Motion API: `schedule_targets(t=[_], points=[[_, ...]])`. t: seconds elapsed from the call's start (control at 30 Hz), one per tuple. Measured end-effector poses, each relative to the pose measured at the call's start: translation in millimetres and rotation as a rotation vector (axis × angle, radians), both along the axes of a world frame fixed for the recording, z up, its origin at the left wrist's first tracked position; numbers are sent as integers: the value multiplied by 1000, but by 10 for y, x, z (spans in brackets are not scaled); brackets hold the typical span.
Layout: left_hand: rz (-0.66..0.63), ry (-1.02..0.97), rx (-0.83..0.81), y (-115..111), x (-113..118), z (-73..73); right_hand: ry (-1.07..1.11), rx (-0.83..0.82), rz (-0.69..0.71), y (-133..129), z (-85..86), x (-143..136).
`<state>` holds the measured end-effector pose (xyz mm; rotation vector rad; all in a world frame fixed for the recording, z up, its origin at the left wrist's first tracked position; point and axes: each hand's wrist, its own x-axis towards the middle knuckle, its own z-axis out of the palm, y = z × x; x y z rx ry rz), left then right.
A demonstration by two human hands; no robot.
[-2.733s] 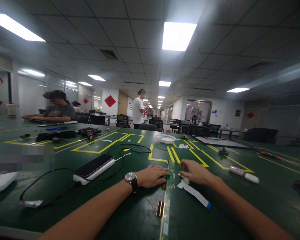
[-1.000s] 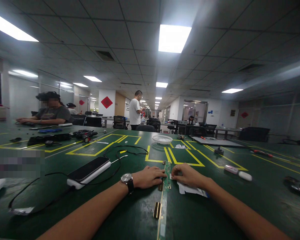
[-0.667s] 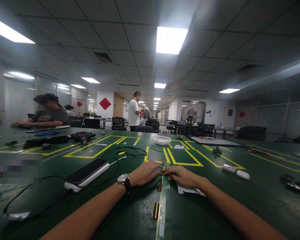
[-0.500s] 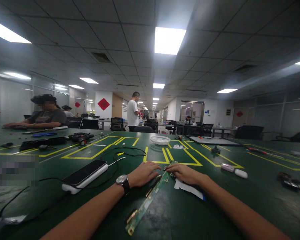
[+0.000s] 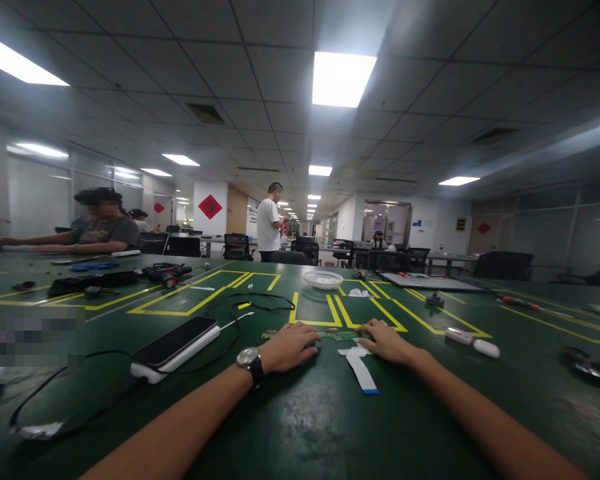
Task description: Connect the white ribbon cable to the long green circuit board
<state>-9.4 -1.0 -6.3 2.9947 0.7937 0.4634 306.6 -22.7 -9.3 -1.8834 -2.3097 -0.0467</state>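
Observation:
A long, narrow green circuit board (image 5: 337,335) lies crosswise on the dark green table. My left hand (image 5: 289,349), with a watch on its wrist, rests over the left part of the board, fingers stretched out and somewhat apart. At the board's right end is my right hand (image 5: 386,342), its thumb and fingers on either side of the end. A white flat ribbon cable (image 5: 361,373) with a blue tip lies just in front, beside the right thumb. The hands cover parts of the board.
Left of my hands lie a black phone on a white block (image 5: 177,347) and black cables. Beyond are a white basket (image 5: 323,280) and yellow tape outlines. An earbud case (image 5: 459,336) is at the right. One person sits at the far left; another stands farther back.
The board has turned from pointing diagonally towards me to lying crosswise, farther from me. The white ribbon cable's blue end has swung left and nearer. Both hands remain near the board.

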Motion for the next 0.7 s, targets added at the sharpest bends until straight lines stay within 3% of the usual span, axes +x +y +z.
schedule_targets(t=[0.7], points=[[-5,58,-72,0,14,-32,32,-171,11,-71,68,57]])
